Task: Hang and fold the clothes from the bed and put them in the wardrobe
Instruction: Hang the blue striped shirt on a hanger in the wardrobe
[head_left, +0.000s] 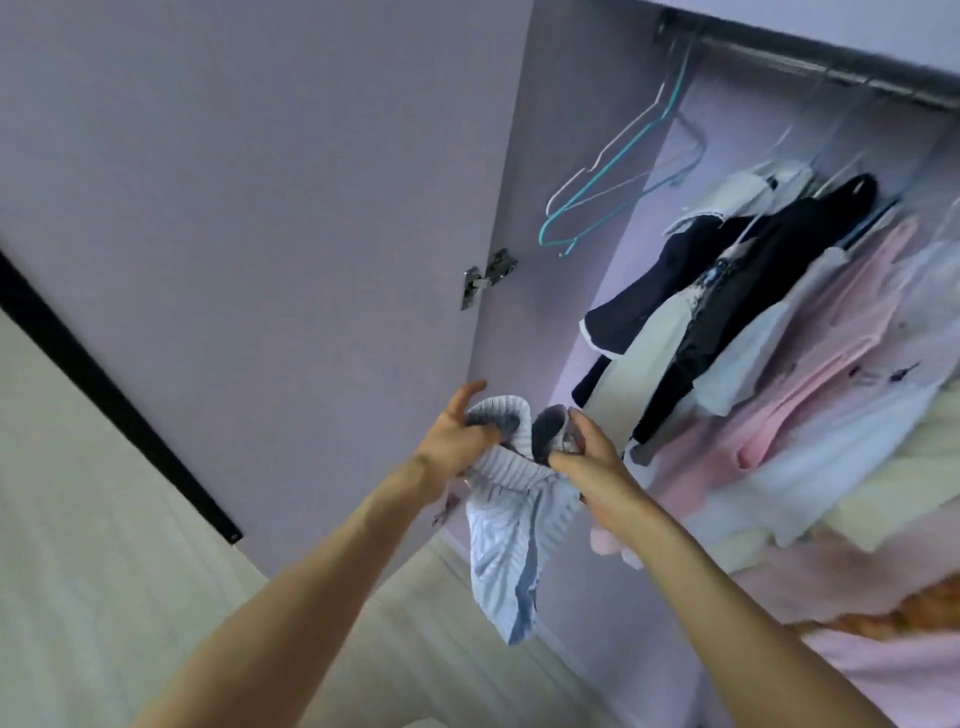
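Note:
A pale blue striped garment (511, 540) with a ribbed waistband hangs between my two hands in front of the open wardrobe. My left hand (457, 436) grips the waistband on its left side, fingers curled into the fabric. My right hand (582, 452) pinches the right side of the waistband, where a dark lining shows. The rest of the garment droops below my hands. Empty teal and white hangers (618, 171) dangle from the wardrobe rail (810, 65) at its left end.
The lilac wardrobe door (270, 208) stands open at the left, its hinge (488, 275) near the middle. Black, white and pink clothes (769, 312) hang on the rail at right. Folded pale items (810, 509) lie stacked below them. A light floor (78, 493) lies at lower left.

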